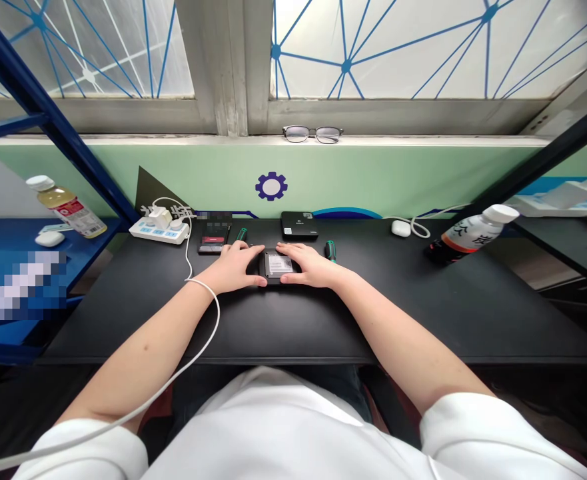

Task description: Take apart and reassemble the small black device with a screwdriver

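A small, flat black drive (pixel 276 265) with a pale printed label lies on the black desk in front of me. My left hand (pixel 233 268) grips its left side, thumb at the near corner and fingers at the far corner. On its right side my right hand (pixel 309 266) holds it the same way, the thumb reaching over the label's edge. A green-and-black screwdriver (pixel 242 234) shows just beyond my left fingers. Another green-and-black screwdriver handle (pixel 330 251) lies beyond my right hand, its lower part hidden.
Behind the drive lies a flat black box (pixel 299 225). Left of it are a dark package (pixel 214 238) and a white power strip (pixel 160 230); a white cable (pixel 217 313) crosses my left arm. A white earbud case (pixel 400 229) and a bottle (pixel 473 233) stand right. Glasses (pixel 313 135) rest on the sill.
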A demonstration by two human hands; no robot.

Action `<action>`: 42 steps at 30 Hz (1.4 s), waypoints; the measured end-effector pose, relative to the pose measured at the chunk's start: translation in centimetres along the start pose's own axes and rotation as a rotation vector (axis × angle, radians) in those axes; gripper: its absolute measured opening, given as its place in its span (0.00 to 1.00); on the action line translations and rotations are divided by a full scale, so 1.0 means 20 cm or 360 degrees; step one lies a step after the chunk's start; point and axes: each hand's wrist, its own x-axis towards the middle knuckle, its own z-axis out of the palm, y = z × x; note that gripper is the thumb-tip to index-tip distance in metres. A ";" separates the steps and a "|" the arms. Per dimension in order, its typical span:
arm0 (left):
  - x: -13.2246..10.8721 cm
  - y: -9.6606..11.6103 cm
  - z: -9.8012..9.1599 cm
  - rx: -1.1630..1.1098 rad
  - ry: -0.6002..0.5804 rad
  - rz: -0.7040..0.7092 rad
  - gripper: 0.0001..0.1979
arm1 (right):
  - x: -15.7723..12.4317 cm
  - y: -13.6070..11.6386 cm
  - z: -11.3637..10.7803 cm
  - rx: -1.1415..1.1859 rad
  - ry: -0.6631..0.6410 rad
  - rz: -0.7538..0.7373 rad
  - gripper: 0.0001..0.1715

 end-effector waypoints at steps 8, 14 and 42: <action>0.00 -0.03 0.00 0.0028 0.0072 0.0317 0.41 | 0.00 0.01 0.00 0.0028 -0.0004 0.0007 0.56; 0.00 -0.06 -0.02 0.0109 0.0125 0.0310 0.37 | -0.03 0.02 -0.01 0.0255 0.0034 0.0035 0.65; 0.02 -0.09 -0.01 0.0214 0.0269 0.0222 0.23 | -0.02 0.00 -0.01 -0.0043 -0.0029 0.0022 0.66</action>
